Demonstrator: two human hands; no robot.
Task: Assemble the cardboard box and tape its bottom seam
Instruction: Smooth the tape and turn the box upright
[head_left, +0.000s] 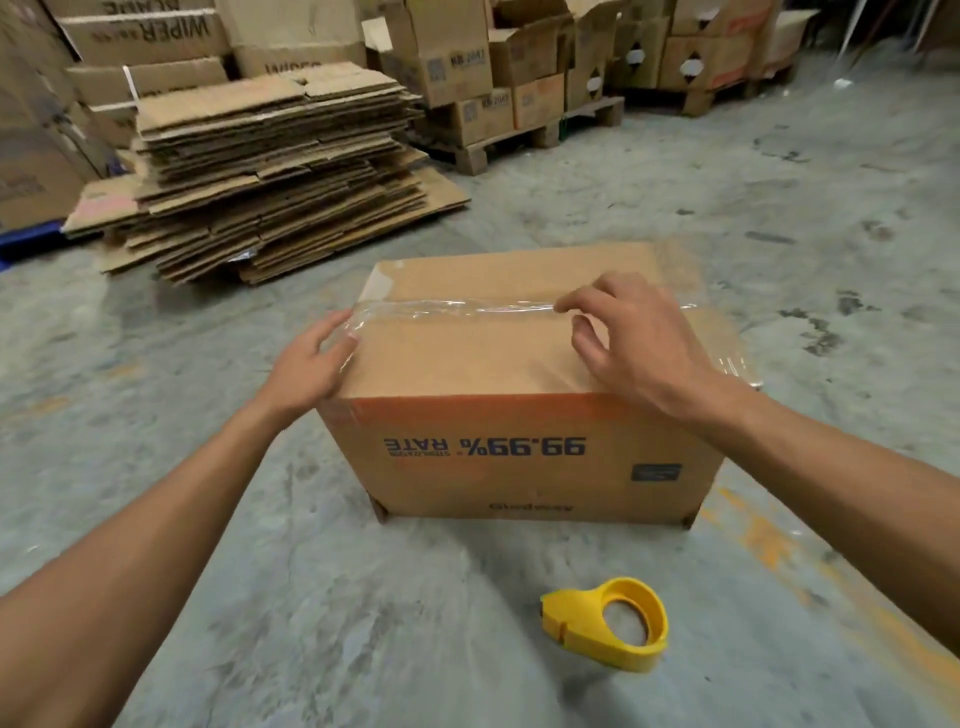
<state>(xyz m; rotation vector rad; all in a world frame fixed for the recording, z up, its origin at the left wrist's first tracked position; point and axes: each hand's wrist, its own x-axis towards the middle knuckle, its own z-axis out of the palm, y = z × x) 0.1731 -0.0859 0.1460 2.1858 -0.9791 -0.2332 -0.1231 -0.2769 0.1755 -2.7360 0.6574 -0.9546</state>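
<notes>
The cardboard box (519, 415) is sitting upside down on the concrete floor (363, 623), its printing inverted. A wrinkled strip of clear tape (447, 307) is running along its upturned seam. The left hand (311, 364) is lying open against the box's left edge, over the tape end. The right hand (628, 338) is pressing loosely curled fingers on the tape. A yellow tape dispenser (608, 623) is lying nearby.

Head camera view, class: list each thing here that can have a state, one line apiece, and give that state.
Cardboard box: assembled, upside down, flaps closed.
Clear tape: laid along the top seam, wrinkled.
Left hand: flat, pressing the tape end over the box's left edge.
Right hand: fingertips pressing the tape on the seam.
Yellow tape dispenser: set down on the floor, unheld.
Flattened cartons: stacked, unassembled.
</notes>
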